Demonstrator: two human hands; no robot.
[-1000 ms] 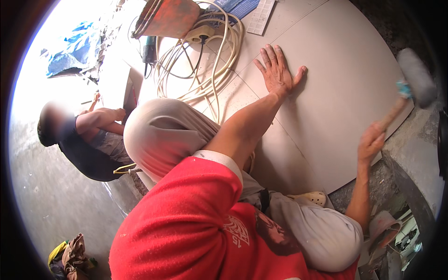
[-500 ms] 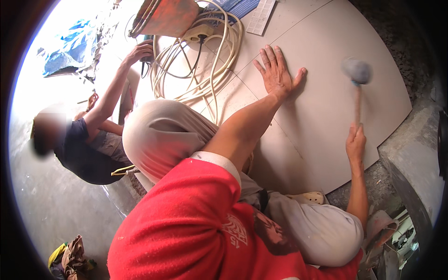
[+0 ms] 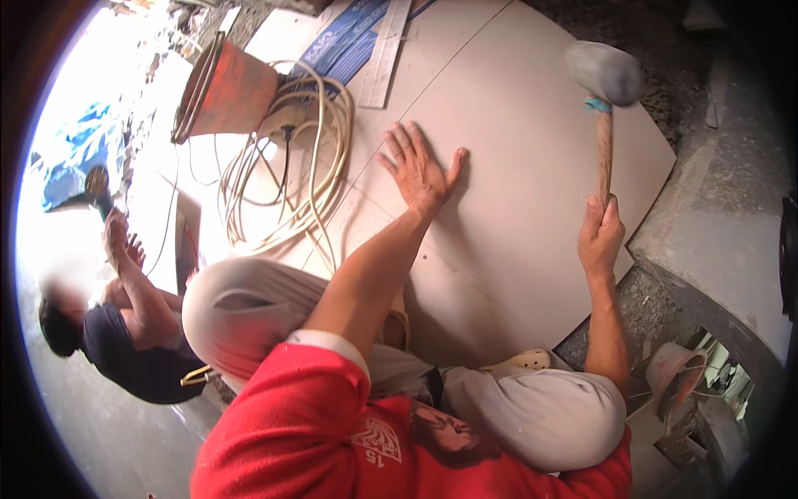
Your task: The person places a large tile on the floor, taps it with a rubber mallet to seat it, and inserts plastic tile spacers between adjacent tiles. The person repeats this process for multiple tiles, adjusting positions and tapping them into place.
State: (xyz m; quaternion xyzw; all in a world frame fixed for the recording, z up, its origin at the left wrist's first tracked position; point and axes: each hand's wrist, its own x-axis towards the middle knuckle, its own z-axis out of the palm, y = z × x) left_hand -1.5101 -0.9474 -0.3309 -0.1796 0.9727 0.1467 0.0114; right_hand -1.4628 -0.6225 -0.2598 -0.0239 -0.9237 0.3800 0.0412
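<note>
My right hand (image 3: 602, 239) is wrapped round the wooden handle of a rubber mallet (image 3: 605, 154). Its pale and dark grey head is at the far right, over the tile's outer edge; whether it touches the tile I cannot tell. A scrap of blue material is tied just below the head. My left hand (image 3: 421, 173) lies flat with fingers spread on the large pale floor tiles (image 3: 524, 191), close to a joint line. Both my knees are bent as I squat at the tiles' near side.
Left of my left hand lies a coiled cream cable (image 3: 328, 179) beside an orange bucket (image 3: 237, 93) on its side. A pale flat strip (image 3: 384, 58) rests by blue packaging (image 3: 332, 46). A co-worker (image 3: 125, 333) at the left holds a power tool (image 3: 100, 185). Another bucket (image 3: 673, 370) stands lower right.
My view has swung, so the bucket and cable sit further left and lower. The mallet, blurred before, now shows sharply. The co-worker has lifted the tool away from the bucket.
</note>
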